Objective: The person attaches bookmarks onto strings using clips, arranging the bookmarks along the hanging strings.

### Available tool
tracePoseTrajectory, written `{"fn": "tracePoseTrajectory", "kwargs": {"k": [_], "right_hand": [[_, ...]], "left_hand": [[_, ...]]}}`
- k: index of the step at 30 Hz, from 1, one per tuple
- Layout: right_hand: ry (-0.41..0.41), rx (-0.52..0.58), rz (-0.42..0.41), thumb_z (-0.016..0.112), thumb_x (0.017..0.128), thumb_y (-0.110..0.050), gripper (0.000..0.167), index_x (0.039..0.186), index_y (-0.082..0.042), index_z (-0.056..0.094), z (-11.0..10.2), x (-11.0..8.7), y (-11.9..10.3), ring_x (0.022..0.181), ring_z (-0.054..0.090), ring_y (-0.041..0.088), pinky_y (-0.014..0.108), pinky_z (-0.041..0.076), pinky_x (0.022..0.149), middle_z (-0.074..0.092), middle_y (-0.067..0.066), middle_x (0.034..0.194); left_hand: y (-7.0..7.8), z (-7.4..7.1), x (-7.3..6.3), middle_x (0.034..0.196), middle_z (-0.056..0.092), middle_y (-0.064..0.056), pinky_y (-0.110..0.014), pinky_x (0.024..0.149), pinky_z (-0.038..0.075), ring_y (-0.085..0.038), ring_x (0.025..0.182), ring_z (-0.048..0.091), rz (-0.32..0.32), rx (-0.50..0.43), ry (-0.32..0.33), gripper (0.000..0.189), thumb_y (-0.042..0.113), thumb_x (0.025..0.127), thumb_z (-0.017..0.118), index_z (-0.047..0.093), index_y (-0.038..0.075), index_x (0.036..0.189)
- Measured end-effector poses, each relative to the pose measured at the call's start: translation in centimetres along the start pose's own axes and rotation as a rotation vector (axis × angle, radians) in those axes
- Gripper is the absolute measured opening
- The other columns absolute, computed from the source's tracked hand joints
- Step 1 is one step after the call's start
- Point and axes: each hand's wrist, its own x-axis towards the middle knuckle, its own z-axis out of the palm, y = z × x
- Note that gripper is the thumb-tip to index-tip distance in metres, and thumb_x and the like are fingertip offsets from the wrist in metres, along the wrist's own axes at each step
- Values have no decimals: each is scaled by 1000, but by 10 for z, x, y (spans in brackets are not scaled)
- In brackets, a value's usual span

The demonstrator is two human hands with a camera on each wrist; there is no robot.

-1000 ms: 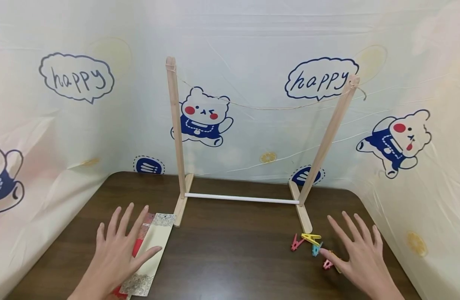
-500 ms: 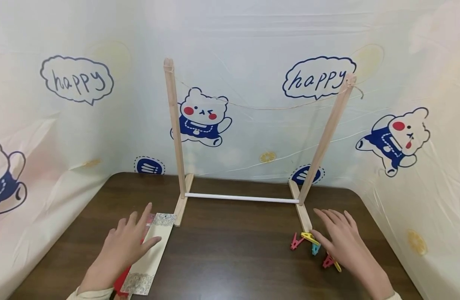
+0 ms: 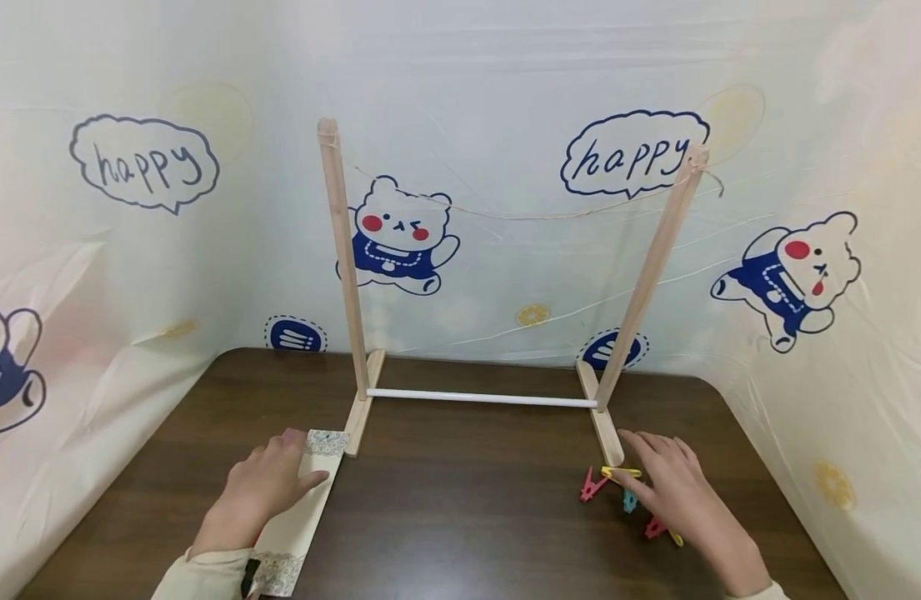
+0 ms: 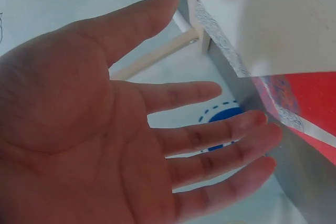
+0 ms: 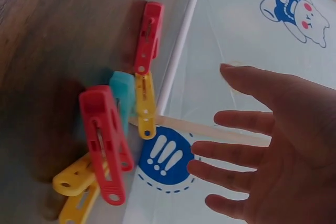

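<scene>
- Left hand (image 3: 268, 479): over the cream card (image 3: 298, 521) on the left of the worktop (image 3: 445, 483). I read the grip as wide, thumb spread from straight fingers, holding nothing. Contact with the cards: cannot tell.
- Right hand (image 3: 678, 492): near the pegs. Grip wide, fingers loosely extended, nothing held.
- Card location: cream card on top, red card (image 4: 315, 98) partly beneath it. Far end of the cream card lies close to the left foot (image 3: 358, 425) of the stand.
- Peg location: clustered by the right foot (image 3: 606, 429).
- Handling, my judgement: cards look light, thin, fairly stiff; corners could bend. I would favour the long edges, thumb against fingers. Pegs look like light, hard plastic with springs; I would pinch each at its handle ends, since smooth sides may slip.
- Count, pegs: 5 seen. 2 red (image 5: 102, 145), 2 yellow (image 5: 146, 93), 1 teal (image 5: 122, 95).
- Count, cards: at least 2, 1 cream and 1 red; I cannot tell whether more lie underneath.
- Count, stand: 2 posts (image 3: 340, 267), 2 feet, 1 white rod (image 3: 478, 397), 1 sagging string (image 3: 531, 218) between the post tops.
</scene>
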Motion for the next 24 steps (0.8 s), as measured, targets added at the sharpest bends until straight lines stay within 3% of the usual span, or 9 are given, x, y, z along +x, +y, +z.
{"fn": "tracePoseTrajectory", "kwargs": {"k": [3, 7, 11, 16, 22, 24], "right_hand": [[-17, -10, -30, 77, 87, -34, 57, 131, -2, 61, 4, 0, 3, 115, 57, 45, 69, 39, 94, 64, 22, 123], [-71, 7, -49, 80, 84, -26, 54, 128, 1, 62, 12, 0, 7, 112, 59, 45, 65, 45, 91, 64, 22, 120], [-103, 25, -44, 83, 81, -15, 41, 115, 0, 66, 17, 1, 10, 103, 61, 38, 56, 51, 85, 66, 17, 108], [-140, 50, -28, 82, 78, -5, 24, 98, -5, 68, 21, 5, 13, 84, 60, 22, 43, 53, 72, 65, 5, 89], [-143, 72, -9, 80, 79, -2, 22, 97, -4, 68, 24, 6, 14, 80, 59, 16, 40, 53, 69, 64, 4, 88], [-131, 72, -3, 79, 80, -3, 21, 98, -3, 68, 24, 6, 13, 80, 60, 16, 40, 54, 70, 64, 5, 89]], "left_hand": [[-3, 3, 1, 120, 55, -39, -66, 71, 49, -57, 95, 59, -16, -17, -13, 79, 47, 84, 75, 47, -9, 132], [-6, 6, 1, 129, 50, -41, -67, 75, 47, -60, 97, 58, -43, -52, -91, 99, 53, 77, 80, 37, -10, 139], [-7, 10, 2, 130, 49, -41, -67, 79, 47, -58, 99, 59, -55, -62, -140, 112, 53, 70, 85, 30, -11, 144], [-9, 13, 7, 127, 52, -41, -66, 79, 47, -56, 97, 61, -54, -65, -149, 119, 50, 64, 89, 29, -16, 143], [-13, 13, 10, 147, 35, -38, -69, 86, 44, -60, 106, 56, -70, -89, -152, 124, 48, 61, 92, 26, -16, 145], [-14, 13, 11, 147, 34, -39, -70, 87, 43, -61, 108, 54, -64, -103, -152, 123, 48, 62, 92, 27, -16, 144]]}}
